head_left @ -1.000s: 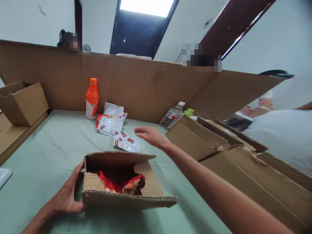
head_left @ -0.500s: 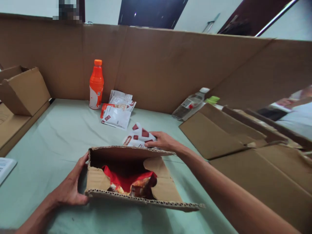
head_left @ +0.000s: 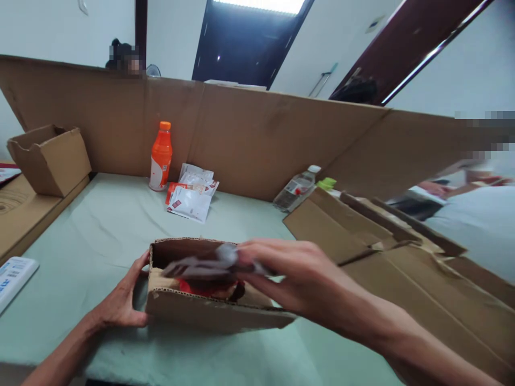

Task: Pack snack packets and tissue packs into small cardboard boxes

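White blurry packet (head_left: 219,262), pinched in my right hand (head_left: 301,279), hangs over the open box (head_left: 209,313); its print is too smeared to read. My left hand (head_left: 120,308) grips the box's side. A red bag (head_left: 187,286) lies inside. More packets (head_left: 189,201) and an orange bottle (head_left: 161,158) sit behind.

Cardboard screens off a work table in a white-walled room lit from overhead.

A tall partition (head_left: 257,139) of brown cardboard stands along the far edge of a table (head_left: 92,241) covered in pale green cloth and angles round its right side. Behind it rise plain white walls (head_left: 169,32), a dark doorway (head_left: 241,48) with a bright pane of daylight (head_left: 257,4) at its top, and a dark red-brown frame (head_left: 406,48) slanting up to the right. A bare wooden surface (head_left: 20,214) adjoins the table on the left. Soft, even light falls on the cloth, which lies in shallow wrinkles.
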A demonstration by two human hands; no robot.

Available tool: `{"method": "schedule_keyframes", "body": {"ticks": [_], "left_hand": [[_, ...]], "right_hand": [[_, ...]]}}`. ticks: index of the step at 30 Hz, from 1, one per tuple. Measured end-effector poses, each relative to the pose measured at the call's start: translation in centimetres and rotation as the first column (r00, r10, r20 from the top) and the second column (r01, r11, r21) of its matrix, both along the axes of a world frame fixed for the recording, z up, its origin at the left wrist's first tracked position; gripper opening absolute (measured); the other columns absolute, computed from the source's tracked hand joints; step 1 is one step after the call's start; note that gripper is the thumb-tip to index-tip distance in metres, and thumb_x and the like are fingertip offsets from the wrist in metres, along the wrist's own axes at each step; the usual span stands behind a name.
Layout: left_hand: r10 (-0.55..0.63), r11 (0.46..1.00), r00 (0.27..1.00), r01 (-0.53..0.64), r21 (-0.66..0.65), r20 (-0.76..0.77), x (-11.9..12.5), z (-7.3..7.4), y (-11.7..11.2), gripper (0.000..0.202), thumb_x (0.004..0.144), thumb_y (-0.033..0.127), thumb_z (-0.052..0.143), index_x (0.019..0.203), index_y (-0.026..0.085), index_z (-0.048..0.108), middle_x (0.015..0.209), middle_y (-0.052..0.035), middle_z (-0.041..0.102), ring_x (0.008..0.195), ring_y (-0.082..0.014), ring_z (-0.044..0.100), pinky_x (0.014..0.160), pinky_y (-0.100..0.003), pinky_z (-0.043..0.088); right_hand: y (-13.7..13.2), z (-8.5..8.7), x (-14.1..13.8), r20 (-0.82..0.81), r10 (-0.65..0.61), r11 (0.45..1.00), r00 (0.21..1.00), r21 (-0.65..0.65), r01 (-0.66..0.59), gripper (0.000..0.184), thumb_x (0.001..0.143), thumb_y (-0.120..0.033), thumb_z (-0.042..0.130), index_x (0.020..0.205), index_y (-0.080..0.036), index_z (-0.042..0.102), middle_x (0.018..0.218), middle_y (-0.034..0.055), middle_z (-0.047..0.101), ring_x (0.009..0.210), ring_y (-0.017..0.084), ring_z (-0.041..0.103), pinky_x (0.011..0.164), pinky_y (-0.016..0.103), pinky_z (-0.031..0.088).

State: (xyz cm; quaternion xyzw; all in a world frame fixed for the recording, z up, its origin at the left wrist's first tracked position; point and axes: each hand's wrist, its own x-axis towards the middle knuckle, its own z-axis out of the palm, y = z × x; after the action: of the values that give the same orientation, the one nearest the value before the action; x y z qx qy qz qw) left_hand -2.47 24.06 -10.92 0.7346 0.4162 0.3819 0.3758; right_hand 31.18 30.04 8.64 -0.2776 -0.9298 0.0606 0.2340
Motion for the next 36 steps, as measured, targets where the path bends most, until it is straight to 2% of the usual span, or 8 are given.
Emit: {"method": "schedule_keyframes", "body": {"ticks": [5,14,18,21,26,29,31,36], "left_hand": [[0.012,1.0,0.999,-0.013,0.02,0.032,0.1,0.3,-0.1,0.119,0.075,0.037,0.08,0.168,0.034,0.005,0.174,-0.0133,0.018,0.155,-0.05,0.026,0.124,-0.074,0.024],[0.024,1.0,0.998,-0.024,-0.003,0.053,0.3,-0.3,0.0,0.123,0.072,0.038,0.083,0.168,0.034,0.006,0.17,-0.0141,0.026,0.151,-0.0498,0.035,0.123,-0.071,0.027],[0.018,1.0,0.996,-0.02,0.017,0.082,0.4,0.2,0.1,0.12,0.073,0.039,0.083,0.168,0.037,0.01,0.171,-0.0113,0.025,0.151,-0.0475,0.034,0.123,-0.068,0.031],[0.015,1.0,0.995,-0.014,-0.012,0.094,0.4,0.4,0.0,0.119,0.074,0.039,0.083,0.167,0.037,0.01,0.172,-0.0117,0.025,0.148,-0.0467,0.04,0.121,-0.068,0.034],[0.032,0.998,0.995,-0.027,-0.058,0.09,0.2,-0.4,-0.1,0.122,0.073,0.04,0.082,0.168,0.032,0.006,0.17,-0.0162,0.028,0.147,-0.0477,0.042,0.119,-0.069,0.036],[0.036,0.998,0.996,-0.032,-0.051,0.08,0.1,-0.8,-0.2,0.122,0.072,0.037,0.082,0.168,0.034,0.006,0.172,-0.014,0.023,0.152,-0.0474,0.035,0.123,-0.069,0.03],[0.025,0.998,0.996,-0.02,-0.054,0.082,0.1,-0.7,-0.2,0.122,0.071,0.035,0.081,0.168,0.036,0.006,0.173,-0.0119,0.021,0.154,-0.0471,0.032,0.124,-0.069,0.028],[0.044,0.995,0.997,-0.039,-0.09,0.056,0.3,-0.3,-0.6,0.122,0.071,0.034,0.08,0.168,0.035,0.005,0.173,-0.0119,0.022,0.152,-0.0467,0.034,0.125,-0.068,0.028]], "right_hand": [[2.9,-1.2,-3.3,0.447,-0.07,0.977,0.892,-0.152,0.153,0.01,0.092,-0.014,0.062,0.093,-0.021,0.069,0.088,0.002,0.078,0.074,0.016,0.069,0.065,0.026,0.043],[2.2,-1.0,-2.8,0.5,-0.203,0.979,0.842,0.09,0.183,0.019,0.1,-0.016,0.052,0.087,-0.02,0.065,0.081,0.0042,0.075,0.065,0.016,0.064,0.058,0.03,0.03],[2.9,-2.2,-4.6,0.625,-0.004,0.963,0.781,-0.207,0.172,0.01,0.097,-0.02,0.059,0.091,-0.018,0.068,0.092,0.0072,0.077,0.078,0.02,0.068,0.063,0.03,0.036],[3.8,-2.7,-6.1,0.612,0.211,0.851,0.762,-0.499,0.166,0.017,0.097,-0.023,0.057,0.097,-0.02,0.074,0.1,0.0048,0.079,0.085,0.019,0.07,0.069,0.028,0.046],[3.3,-2.0,-5.8,0.534,0.3,0.784,0.79,-0.61,0.115,0.036,0.094,-0.021,0.058,0.126,-0.021,0.074,0.128,0.0094,0.076,0.11,0.025,0.071,0.094,0.035,0.055],[2.8,-0.2,-3.4,0.345,0.184,0.836,0.921,-0.548,0.038,0.054,0.09,-0.03,0.064,0.143,-0.02,0.065,0.136,0.0126,0.072,0.118,0.028,0.069,0.096,0.038,0.056],[3.5,0.8,-1.6,0.105,0.036,0.887,0.994,-0.461,0.016,0.041,0.095,-0.038,0.059,0.13,-0.022,0.072,0.119,0.0101,0.078,0.106,0.024,0.074,0.089,0.035,0.058],[11.7,-1.7,-0.8,-0.085,-0.416,0.875,0.905,-0.308,0.373,0.031,0.099,-0.038,0.05,0.104,-0.021,0.075,0.096,0.0072,0.08,0.088,0.022,0.074,0.08,0.033,0.059]]}}
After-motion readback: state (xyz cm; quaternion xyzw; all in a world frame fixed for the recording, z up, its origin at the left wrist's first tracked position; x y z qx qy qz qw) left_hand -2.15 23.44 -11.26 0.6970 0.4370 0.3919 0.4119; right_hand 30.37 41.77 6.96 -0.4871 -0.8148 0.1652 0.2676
